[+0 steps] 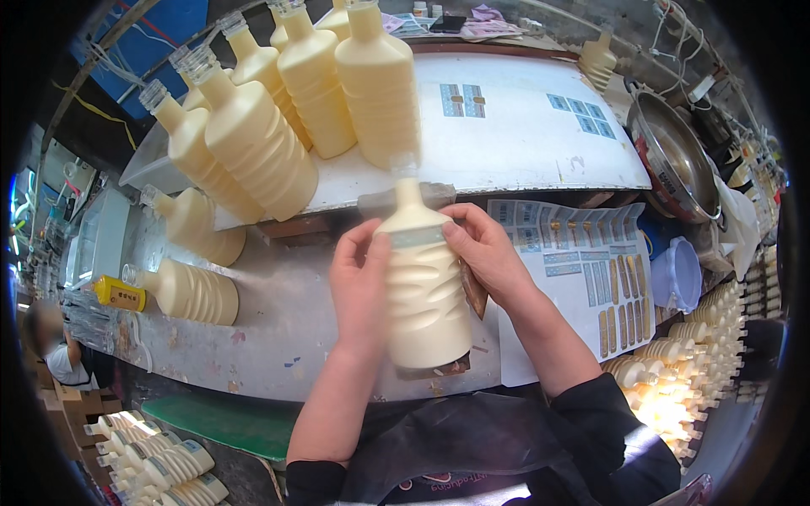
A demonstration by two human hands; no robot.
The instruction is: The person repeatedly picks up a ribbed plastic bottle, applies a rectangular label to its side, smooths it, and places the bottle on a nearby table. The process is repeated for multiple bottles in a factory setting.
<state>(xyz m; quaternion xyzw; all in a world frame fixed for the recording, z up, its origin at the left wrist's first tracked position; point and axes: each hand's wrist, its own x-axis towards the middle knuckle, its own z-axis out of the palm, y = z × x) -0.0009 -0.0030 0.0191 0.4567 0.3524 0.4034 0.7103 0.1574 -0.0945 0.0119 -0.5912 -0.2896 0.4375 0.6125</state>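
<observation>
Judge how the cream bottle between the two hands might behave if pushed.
The cream bottle would probably tip if pushed near its slim neck, being tall. Its moulded grooves likely aid grip and suggest fairly stiff walls. Weight is uncertain.

A workshop: workbench (278, 329), sticker sheet (580, 291), massed bottles (679, 358)

A cream bottle (429, 295), wavily ribbed, a blue-grey strip (415, 237) across its shoulder, points neck-away near the bench's (287, 341) front edge.

Bottle (429, 312) — ridged, matt plastic; pan (675, 139) — glossy metal; label sheet (578, 320), smooth paper
</observation>
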